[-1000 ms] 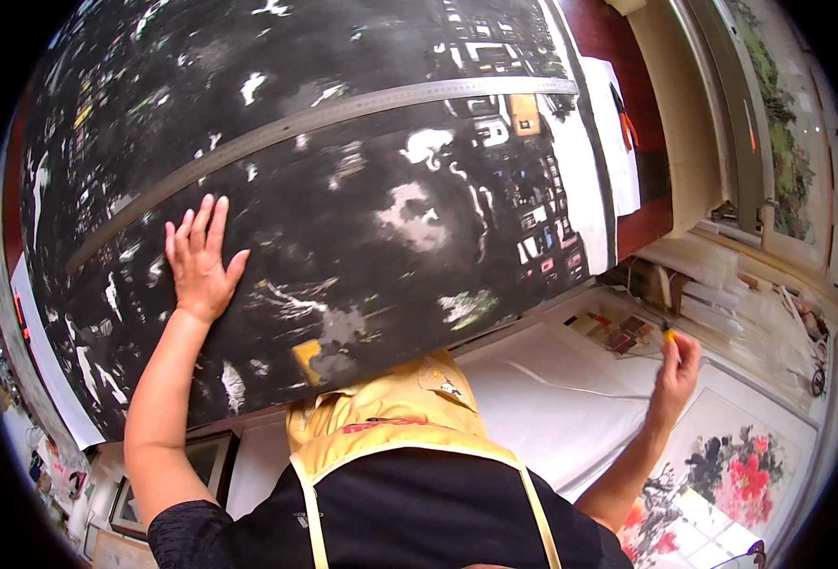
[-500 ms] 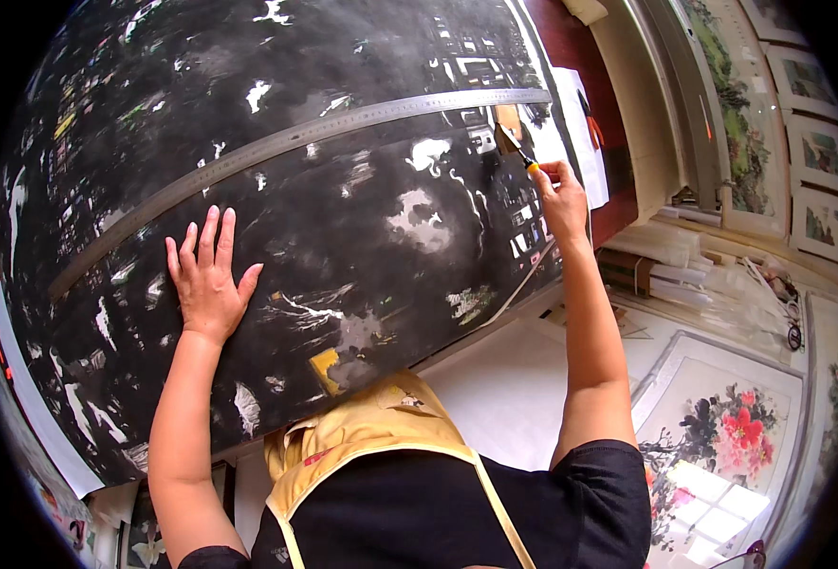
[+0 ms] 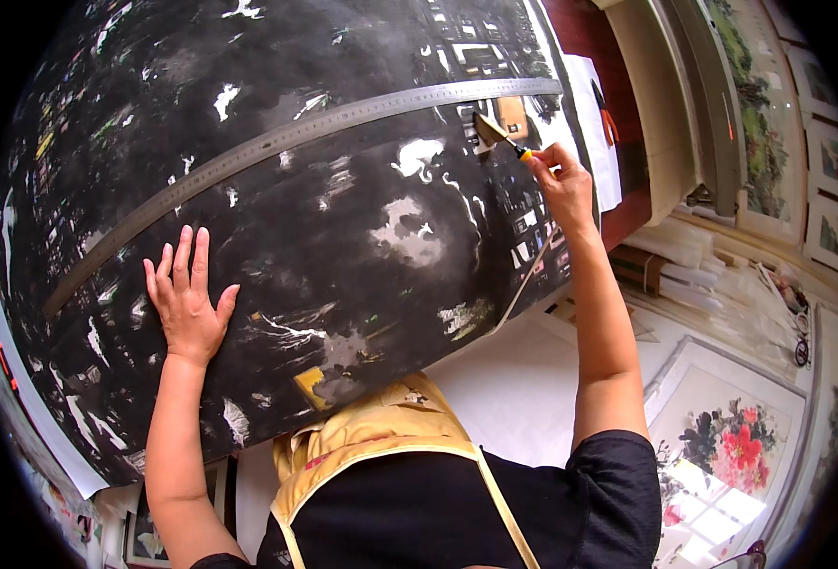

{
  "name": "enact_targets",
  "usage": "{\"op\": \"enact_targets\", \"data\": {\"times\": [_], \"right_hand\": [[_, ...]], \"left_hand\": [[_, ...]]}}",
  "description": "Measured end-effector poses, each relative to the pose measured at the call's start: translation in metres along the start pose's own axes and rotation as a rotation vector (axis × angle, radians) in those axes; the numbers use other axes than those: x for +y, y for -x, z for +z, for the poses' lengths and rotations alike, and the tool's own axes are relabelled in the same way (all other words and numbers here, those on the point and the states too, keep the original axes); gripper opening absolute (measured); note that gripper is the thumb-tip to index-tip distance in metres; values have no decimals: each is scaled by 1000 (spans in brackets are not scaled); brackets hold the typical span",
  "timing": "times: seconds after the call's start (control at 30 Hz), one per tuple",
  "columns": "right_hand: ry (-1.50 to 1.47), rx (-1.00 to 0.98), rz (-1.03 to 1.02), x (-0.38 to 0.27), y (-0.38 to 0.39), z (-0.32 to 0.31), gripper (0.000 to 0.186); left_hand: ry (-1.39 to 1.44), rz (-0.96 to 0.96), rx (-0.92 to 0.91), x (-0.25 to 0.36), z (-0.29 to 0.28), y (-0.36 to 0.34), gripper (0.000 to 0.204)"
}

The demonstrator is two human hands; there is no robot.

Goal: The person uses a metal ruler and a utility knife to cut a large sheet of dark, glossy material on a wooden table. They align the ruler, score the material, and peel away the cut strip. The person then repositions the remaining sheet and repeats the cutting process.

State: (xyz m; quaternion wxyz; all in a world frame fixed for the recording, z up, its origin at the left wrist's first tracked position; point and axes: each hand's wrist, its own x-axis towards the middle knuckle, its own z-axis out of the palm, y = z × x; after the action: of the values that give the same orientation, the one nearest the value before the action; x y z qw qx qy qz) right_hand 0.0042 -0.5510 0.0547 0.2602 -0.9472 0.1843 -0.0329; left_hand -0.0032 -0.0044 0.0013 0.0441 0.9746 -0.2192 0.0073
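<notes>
A large, mostly black ink painting (image 3: 343,218) with white flecks lies spread before me. A long metal ruler (image 3: 276,142) runs across its upper part. My left hand (image 3: 186,303) presses flat on the painting, fingers spread, well below the ruler. My right hand (image 3: 561,180) is raised at the ruler's right end and grips a small knife (image 3: 499,135) with a yellow handle. Its blade tip rests just under the ruler's edge. A thin cut strip of paper (image 3: 523,284) hangs down below my right hand.
A flower painting with red blooms (image 3: 732,436) lies on the floor at lower right. Rolled papers and framed pictures (image 3: 817,161) line the right wall. A white sheet (image 3: 514,389) lies under the painting's lower edge. I wear a yellow apron (image 3: 381,436).
My right hand rose from low at the right up to the ruler's right end, bringing the knife against the painting. My left hand stays pressed in place.
</notes>
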Motion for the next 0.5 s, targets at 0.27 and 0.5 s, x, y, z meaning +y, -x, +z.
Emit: {"op": "enact_targets", "data": {"times": [0.27, 0.5], "right_hand": [[50, -73, -85, -22, -5, -2, 18], [29, -150, -170, -34, -7, 1, 18]], "left_hand": [[4, 3, -6, 0, -1, -1, 81], [-7, 3, -6, 0, -2, -1, 80]]}}
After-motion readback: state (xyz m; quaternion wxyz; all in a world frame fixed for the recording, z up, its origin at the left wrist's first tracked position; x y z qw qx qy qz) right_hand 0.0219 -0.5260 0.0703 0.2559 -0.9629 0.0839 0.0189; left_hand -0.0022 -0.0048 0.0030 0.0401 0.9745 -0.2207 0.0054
